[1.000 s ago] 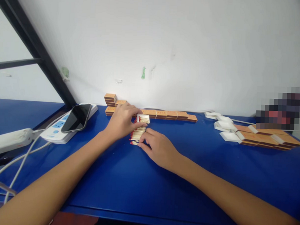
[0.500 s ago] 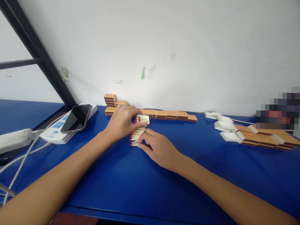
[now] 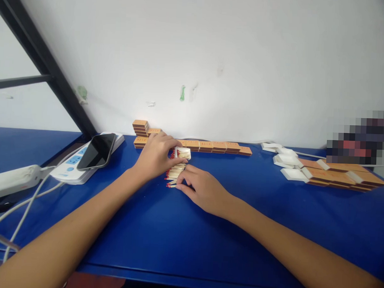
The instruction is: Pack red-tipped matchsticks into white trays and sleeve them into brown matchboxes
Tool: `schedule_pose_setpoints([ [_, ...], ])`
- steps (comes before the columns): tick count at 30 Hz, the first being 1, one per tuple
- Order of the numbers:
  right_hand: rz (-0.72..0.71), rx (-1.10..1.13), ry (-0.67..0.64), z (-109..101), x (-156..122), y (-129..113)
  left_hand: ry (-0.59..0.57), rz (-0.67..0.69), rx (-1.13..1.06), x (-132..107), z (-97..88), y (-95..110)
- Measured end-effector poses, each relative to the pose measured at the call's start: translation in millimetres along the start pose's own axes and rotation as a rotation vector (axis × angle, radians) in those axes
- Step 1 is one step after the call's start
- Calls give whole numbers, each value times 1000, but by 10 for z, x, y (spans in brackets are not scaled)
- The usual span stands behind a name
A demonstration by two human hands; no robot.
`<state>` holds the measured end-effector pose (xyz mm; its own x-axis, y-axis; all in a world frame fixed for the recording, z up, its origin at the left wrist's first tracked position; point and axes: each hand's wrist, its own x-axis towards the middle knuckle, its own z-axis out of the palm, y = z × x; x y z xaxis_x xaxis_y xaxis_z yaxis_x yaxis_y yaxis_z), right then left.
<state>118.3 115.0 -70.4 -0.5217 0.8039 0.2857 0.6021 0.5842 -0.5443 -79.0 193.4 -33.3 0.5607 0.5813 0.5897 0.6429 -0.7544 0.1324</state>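
A small pile of red-tipped matches lies on the blue table, just in front of an open white matchbox tray holding some matches. My left hand curls over the pile from the left, fingertips at the tray's edge. My right hand presses in from the right, its fingers pinched on the near matches. Both hands are closed around the pile.
A row of orange matchboxes lines the wall, with a short stack at its left end. White trays and orange sleeves lie at right. A phone rests on a power strip at left, cables trailing.
The hands stay on the match pile; my right hand's fingers have shifted slightly along the near matches. Otherwise nothing has visibly moved.
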Motion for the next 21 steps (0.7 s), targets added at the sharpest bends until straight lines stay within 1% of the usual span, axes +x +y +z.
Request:
schedule_pose_setpoints([
  [4,9,-40,-56,-54,-16,-31,-10,-3,2,-2,0,-9],
  [7,15,-93,-95,-170,-51,-12,-24,-8,13,-3,-12,-11],
  [9,28,-122,-83,-278,-69,40,-36,-9,17,-5,-17,-8],
  [11,34,-135,-11,-382,-67,111,-45,-2,18,-7,-12,2],
  [13,38,-133,106,-457,-45,176,-46,4,12,-9,4,25],
  [16,58,-120,257,-485,-1,226,-39,13,-24,-13,42,90],
  [18,76,-123,293,-461,20,228,-40,31,-78,-17,62,152],
  [21,83,-159,303,-419,29,212,-42,60,-173,-21,68,246],
])
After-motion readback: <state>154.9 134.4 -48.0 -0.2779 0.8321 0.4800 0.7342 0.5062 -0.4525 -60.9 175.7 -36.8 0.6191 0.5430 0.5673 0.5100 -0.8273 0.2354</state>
